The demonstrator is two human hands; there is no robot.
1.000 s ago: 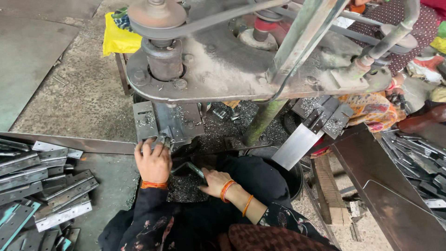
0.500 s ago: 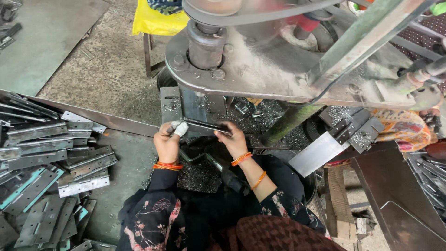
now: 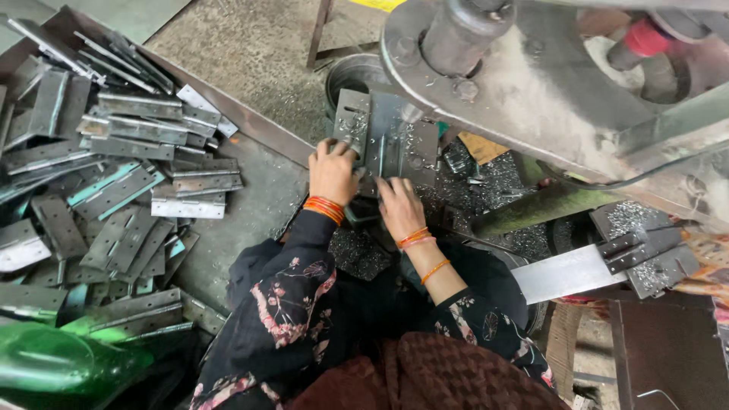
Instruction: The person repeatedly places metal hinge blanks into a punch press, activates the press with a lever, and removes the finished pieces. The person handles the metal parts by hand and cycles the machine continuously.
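In the head view, the left hand (image 3: 332,173) sits at the centre of the frame, fingers curled over the lower left edge of a grey metal plate (image 3: 387,137) that lies on the bed of a press machine (image 3: 531,83). The right hand (image 3: 400,206) lies just beside it to the right, palm down with fingers pressed flat on the plate's lower edge; whether it grips anything I cannot tell. The plate is at upper centre, under the machine's round steel head. Metal shavings (image 3: 501,182) are scattered right of the hands. A heap of flat metal hinges (image 3: 129,190) fills the left side. A green bottle (image 3: 53,364) lies at lower left.
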